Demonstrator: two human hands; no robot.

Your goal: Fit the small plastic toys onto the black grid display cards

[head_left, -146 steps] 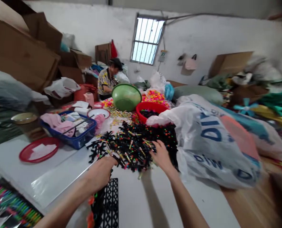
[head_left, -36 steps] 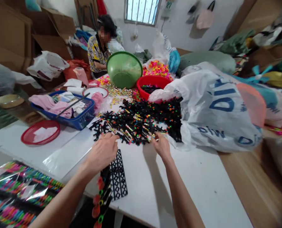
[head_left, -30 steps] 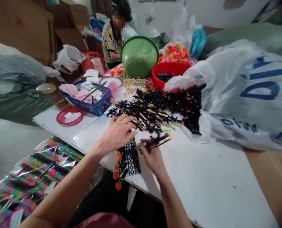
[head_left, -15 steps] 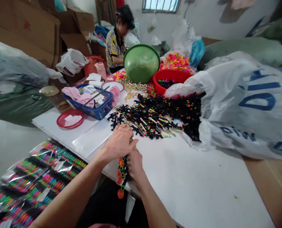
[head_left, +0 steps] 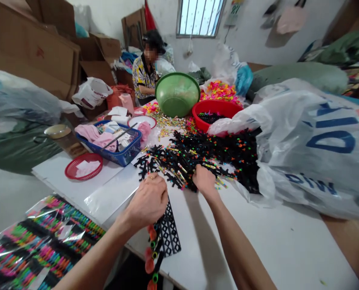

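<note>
My left hand (head_left: 151, 199) is closed over the upper end of a black perforated plastic strip (head_left: 170, 233) lying on the white table. Along the strip's left side hang several small black pieces with green rings and round orange ends (head_left: 149, 264), partly past the table edge. My right hand (head_left: 204, 181) has its fingers curled at the near edge of a heap of small black toy pieces (head_left: 179, 149), shaped like toy guns, some with coloured bead-filled tubes. What its fingertips grip is hidden.
A blue basket (head_left: 123, 155) with cloths and a red basket (head_left: 67, 171) stand left. Behind the heap are a green basin (head_left: 178, 94) and a red tub (head_left: 217, 106). A white plastic bag (head_left: 288, 133) bulges at right. Bagged coloured pieces (head_left: 46, 237) lie lower left. A co-worker (head_left: 145, 72) sits beyond.
My right hand has moved from beside the left hand forward and right to the heap, uncovering the perforated strip. My left hand has shifted slightly down and left. The camera view has tilted up.
</note>
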